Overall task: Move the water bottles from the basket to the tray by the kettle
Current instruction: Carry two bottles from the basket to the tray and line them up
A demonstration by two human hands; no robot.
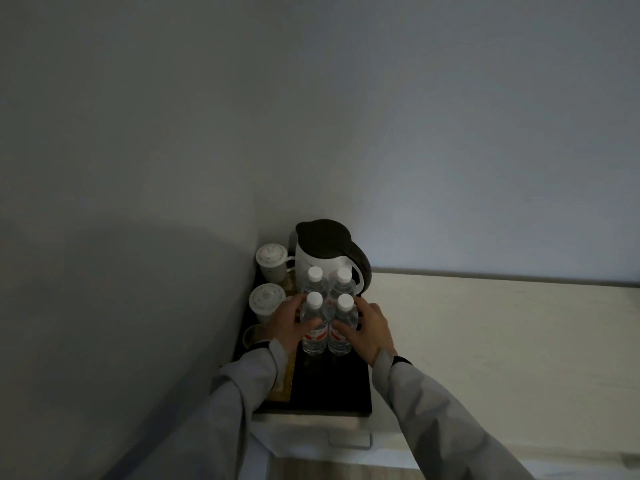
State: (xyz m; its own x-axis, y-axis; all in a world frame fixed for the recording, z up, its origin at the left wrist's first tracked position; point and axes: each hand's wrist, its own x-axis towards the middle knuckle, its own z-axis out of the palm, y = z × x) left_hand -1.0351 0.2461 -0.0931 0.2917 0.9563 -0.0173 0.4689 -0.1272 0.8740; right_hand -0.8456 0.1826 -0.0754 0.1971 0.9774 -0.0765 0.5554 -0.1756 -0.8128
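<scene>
Several clear water bottles with white caps stand upright in a tight block on the black tray (332, 393), just in front of the white kettle (323, 261) with its dark lid. My left hand (289, 325) wraps the front left bottle (314, 336). My right hand (369, 329) wraps the front right bottle (343, 337). Both front bottles carry red and white labels. Two more bottles (329, 282) stand behind them, touching the kettle's front. No basket is in view.
Two lidded white cups (272, 259) stand at the tray's left side against the wall. The tray sits in the corner of a pale counter (485, 341) that runs off to the right. A gold mat (285, 379) lies on the tray's left part.
</scene>
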